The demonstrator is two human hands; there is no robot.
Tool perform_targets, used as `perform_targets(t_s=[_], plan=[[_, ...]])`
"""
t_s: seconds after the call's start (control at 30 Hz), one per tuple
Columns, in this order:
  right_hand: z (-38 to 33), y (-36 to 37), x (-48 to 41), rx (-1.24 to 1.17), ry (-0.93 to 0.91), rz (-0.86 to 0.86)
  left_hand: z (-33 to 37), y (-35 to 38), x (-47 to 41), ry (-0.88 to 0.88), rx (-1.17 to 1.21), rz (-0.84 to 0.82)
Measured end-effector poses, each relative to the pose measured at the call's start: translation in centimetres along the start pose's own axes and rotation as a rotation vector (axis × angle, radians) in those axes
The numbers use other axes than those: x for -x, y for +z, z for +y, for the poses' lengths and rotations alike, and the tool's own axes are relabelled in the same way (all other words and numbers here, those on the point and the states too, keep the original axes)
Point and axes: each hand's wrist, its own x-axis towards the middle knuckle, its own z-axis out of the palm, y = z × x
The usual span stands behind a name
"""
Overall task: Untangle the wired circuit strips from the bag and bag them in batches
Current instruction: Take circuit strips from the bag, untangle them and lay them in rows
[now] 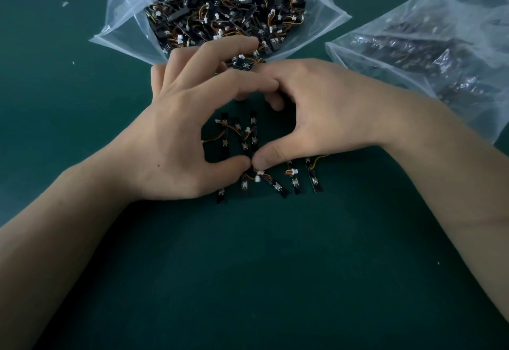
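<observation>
Head view: two clear plastic bags are seen on the dark green bench point(248, 281). The open bag point(124, 38) at 12 o'clock is packed with a tangled heap of circuit strips point(220, 11). The second bag point(413, 33) at 2 o'clock is creased, and its contents are blurred.

About nine loose strips are counted at the centre. Roughly four upright strips point(225, 143) are framed between the hands, and five more point(315, 180) are fanned at 6 o'clock below the thumbs. Others may be hidden under the palms. One further strip point(243, 64) lies at the bag's mouth.

Each strip is a short, narrow black board with a small pale part midway, a white plug and thin orange-yellow wires.

The left grip point(179, 129) is spread towards the bag's mouth. The right grip point(325, 110) is curled with its fingertips tucked under. The thumbs are touching tip to tip over the strips. Whether either grip pinches anything cannot be told.

Wide bare bench is left from 4 to 8 o'clock, and the second bag's edge runs close beside the right forearm.
</observation>
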Motion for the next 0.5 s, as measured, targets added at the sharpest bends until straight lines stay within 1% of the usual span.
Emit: perform_targets(t_s=[0.37,0.5], plan=[[-0.55,-0.06,0.07,0.0,0.012,0.013,0.26,-0.33,-0.02,-0.006,0.03,-0.038],[-0.3,0.01,-0.14,0.021,0.021,0.003,0.09,-0.11,-0.08,-0.006,0.024,0.002]])
